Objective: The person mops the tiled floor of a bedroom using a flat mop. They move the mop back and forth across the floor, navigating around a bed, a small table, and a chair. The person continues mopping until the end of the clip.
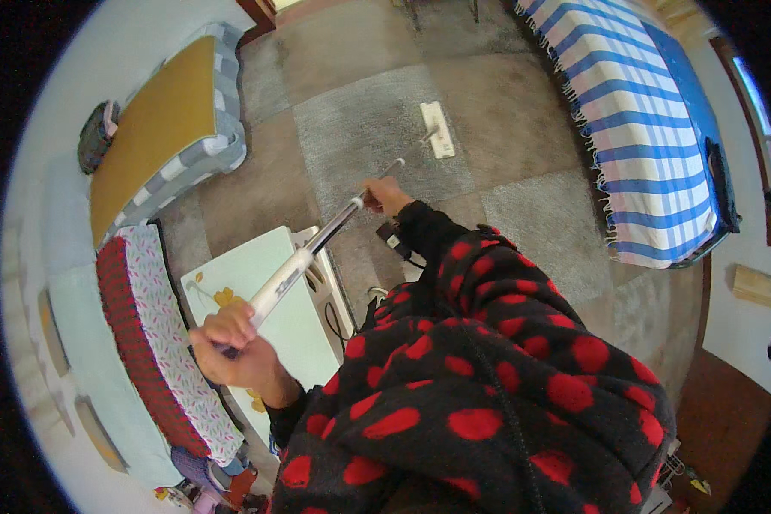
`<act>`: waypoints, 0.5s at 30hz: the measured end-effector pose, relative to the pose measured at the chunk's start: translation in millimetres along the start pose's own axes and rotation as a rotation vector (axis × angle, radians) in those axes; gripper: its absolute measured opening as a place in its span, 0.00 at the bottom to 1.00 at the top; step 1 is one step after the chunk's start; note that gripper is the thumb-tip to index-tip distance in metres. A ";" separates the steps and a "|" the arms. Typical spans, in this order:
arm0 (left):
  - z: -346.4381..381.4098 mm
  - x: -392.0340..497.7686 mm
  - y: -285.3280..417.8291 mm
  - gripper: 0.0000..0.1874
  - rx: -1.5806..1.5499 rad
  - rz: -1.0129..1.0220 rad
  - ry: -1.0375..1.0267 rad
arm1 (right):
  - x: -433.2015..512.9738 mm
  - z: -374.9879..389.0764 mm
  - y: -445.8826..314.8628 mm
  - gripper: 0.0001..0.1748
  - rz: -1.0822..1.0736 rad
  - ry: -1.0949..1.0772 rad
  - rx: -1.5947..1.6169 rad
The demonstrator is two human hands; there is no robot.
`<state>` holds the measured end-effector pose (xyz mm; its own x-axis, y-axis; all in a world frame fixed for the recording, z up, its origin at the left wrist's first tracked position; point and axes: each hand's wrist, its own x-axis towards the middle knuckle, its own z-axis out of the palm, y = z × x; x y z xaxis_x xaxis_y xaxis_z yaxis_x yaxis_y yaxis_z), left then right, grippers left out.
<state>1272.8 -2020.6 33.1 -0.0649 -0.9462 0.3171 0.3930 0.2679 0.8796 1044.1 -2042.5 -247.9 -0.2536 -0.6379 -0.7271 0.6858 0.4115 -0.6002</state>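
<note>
A flat mop with a white and metal pole (324, 234) runs from the lower left to the upper middle. My left hand (241, 353) is closed around the pole's top end. Farther down the pole, my right hand (385, 194) grips the dark and metal part. The white rectangular mop head (437, 130) lies on the patterned grey and brown floor (372, 109), beyond my right hand. Part of the lower pole is blurred.
A white table (231, 270) with flower prints stands at my left, a cable by its side. Covered seats or beds line the left wall. A bed with a blue and white striped fringed cover (642, 135) is at the right. A dark corded object (393, 241) lies near my right forearm.
</note>
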 end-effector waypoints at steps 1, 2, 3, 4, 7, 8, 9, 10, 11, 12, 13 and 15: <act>9.8 -0.5 -9.7 0.20 -0.022 -0.014 -0.044 | 0.9 -18.3 -6.4 0.14 -0.002 0.000 -0.006; 18.7 -2.1 -18.0 0.19 -0.031 -0.059 -0.050 | 0.9 -36.9 -11.8 0.15 0.008 0.013 -0.007; 26.9 -3.2 -25.9 0.20 -0.045 -0.097 -0.071 | 0.0 -54.7 -15.0 0.15 0.028 0.035 -0.005; 33.8 -2.9 -33.0 0.19 -0.062 -0.121 -0.120 | -1.8 -71.9 -15.6 0.16 -0.003 0.063 -0.011; 50.0 -7.0 -51.7 0.20 -0.098 -0.181 -0.119 | -5.0 -114.6 -7.3 0.18 -0.004 0.160 -0.038; 51.7 -7.6 -54.6 0.20 -0.099 -0.208 -0.118 | -5.8 -124.8 -1.2 0.19 0.035 0.188 -0.056; 51.9 -7.5 -57.1 0.19 -0.101 -0.235 -0.117 | -7.2 -136.0 3.1 0.19 0.062 0.194 -0.065; 50.9 -7.8 -58.3 0.19 -0.112 -0.265 -0.112 | -9.5 -140.4 12.0 0.19 -0.117 0.131 -0.363; 47.7 -7.0 -58.0 0.19 -0.110 -0.291 -0.096 | -12.7 -143.4 19.0 0.19 -0.297 0.023 -0.511; 42.6 -4.4 -55.7 0.20 -0.117 -0.319 -0.077 | -17.3 -144.8 25.5 0.17 -0.121 0.005 -0.439; 36.1 -1.0 -52.5 0.20 -0.133 -0.346 -0.065 | -22.0 -142.5 32.1 0.16 0.052 -0.015 -0.365; 18.3 5.6 -40.6 0.20 -0.144 -0.355 -0.002 | -32.0 -130.1 42.6 0.18 0.168 -0.099 -0.256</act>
<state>1239.7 -2033.4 5.6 -0.2220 -0.9751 0.0023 0.4710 -0.1051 0.8759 992.7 -1919.9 -293.5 -0.0746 -0.6023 -0.7948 0.5153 0.6590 -0.5478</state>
